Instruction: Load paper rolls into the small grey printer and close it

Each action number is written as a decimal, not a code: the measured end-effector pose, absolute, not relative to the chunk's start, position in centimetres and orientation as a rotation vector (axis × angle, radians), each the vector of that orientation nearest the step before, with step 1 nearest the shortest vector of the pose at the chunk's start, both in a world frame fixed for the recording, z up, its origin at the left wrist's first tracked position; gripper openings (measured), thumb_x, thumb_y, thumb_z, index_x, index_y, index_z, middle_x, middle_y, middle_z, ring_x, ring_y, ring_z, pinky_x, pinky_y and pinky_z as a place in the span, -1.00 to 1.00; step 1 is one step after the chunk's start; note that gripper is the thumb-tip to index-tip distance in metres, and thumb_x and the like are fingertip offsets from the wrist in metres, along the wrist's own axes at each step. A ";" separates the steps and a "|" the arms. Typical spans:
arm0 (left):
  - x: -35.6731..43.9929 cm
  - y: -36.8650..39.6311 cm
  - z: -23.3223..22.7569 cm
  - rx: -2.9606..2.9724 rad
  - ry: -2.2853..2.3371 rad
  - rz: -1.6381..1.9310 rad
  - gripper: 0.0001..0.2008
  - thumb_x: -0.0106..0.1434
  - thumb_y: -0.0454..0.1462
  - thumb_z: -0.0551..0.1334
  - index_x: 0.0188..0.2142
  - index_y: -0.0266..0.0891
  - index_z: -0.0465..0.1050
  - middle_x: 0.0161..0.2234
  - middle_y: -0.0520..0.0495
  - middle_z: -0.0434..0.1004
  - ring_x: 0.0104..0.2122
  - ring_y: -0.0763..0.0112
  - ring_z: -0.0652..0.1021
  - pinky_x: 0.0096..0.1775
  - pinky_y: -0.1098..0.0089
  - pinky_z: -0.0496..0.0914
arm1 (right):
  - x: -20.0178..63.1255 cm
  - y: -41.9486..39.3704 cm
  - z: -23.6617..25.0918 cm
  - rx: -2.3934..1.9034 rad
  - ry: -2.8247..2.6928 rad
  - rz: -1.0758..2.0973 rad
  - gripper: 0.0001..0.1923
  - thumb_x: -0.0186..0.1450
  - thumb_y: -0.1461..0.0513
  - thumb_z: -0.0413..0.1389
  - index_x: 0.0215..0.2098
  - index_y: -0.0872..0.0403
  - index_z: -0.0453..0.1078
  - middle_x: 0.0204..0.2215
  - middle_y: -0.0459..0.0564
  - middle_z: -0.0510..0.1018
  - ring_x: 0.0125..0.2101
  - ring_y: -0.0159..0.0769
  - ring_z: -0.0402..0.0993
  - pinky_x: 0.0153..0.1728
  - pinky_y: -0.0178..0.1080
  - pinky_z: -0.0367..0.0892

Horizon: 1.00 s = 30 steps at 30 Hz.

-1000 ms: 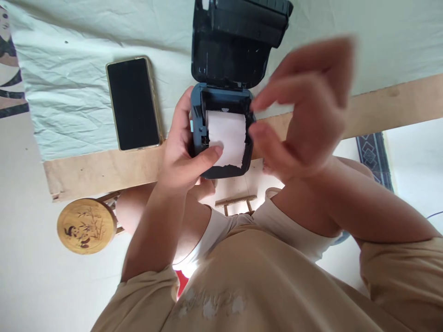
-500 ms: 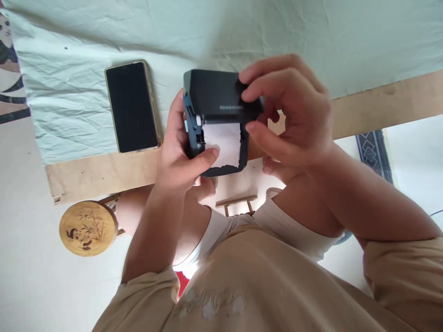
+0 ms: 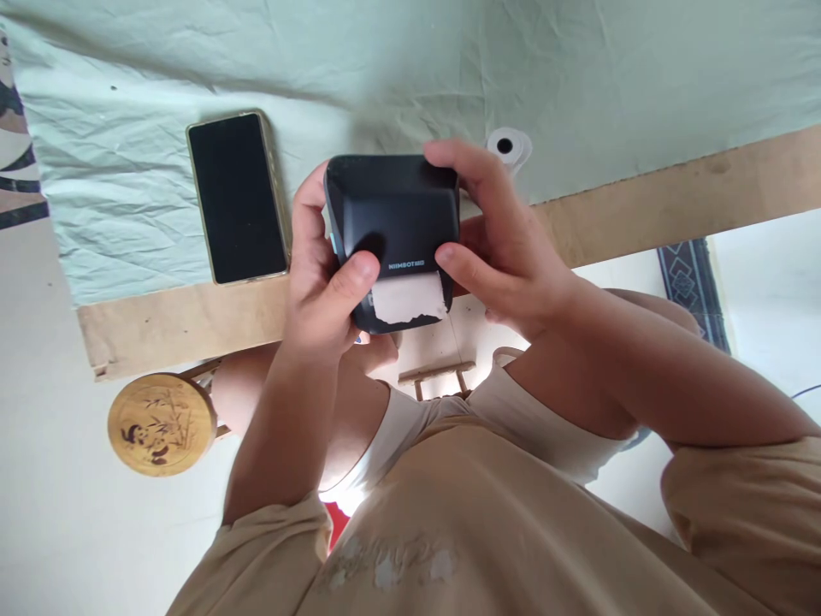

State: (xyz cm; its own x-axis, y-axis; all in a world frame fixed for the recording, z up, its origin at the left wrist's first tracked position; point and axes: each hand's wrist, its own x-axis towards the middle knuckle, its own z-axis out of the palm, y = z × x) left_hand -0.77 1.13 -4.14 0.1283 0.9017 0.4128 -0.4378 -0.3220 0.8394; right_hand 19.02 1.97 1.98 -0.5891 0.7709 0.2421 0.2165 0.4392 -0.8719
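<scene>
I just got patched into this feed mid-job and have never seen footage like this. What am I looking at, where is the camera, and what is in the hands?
There is no machine here: a person works with two bare hands. The camera sits on that person's head and looks forward and down, so you see their own arms and beige shirt at the bottom of the picture.

The left hand and the right hand both hold a small black printer, lid shut, just above the table edge. A torn strip of white paper sticks out of its slot.

On the pale green cloth that covers the wooden table lie a phone with a dark screen, left of the printer, and a small paper roll behind the right hand. A round wooden stool stands on the floor below.
</scene>
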 end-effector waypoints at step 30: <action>-0.9 0.8 -3.7 1.164 0.567 1.428 -0.30 0.01 0.05 0.36 0.14 0.07 0.27 0.04 0.01 0.44 0.10 0.11 0.51 0.25 -0.11 0.28 | 19.1 2.8 0.8 -0.832 -1.868 1.457 -0.18 0.28 -0.10 0.11 0.32 -0.03 -0.18 -0.07 0.01 0.34 -0.41 -0.61 0.31 -0.55 -0.51 0.18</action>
State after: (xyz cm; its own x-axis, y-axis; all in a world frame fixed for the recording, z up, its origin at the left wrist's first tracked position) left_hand -0.86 0.80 -3.69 0.1429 0.9340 0.3274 -0.4544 -0.2320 0.8601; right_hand 19.09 2.82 0.79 -0.6090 0.7879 0.0909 0.1035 0.1926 -0.9758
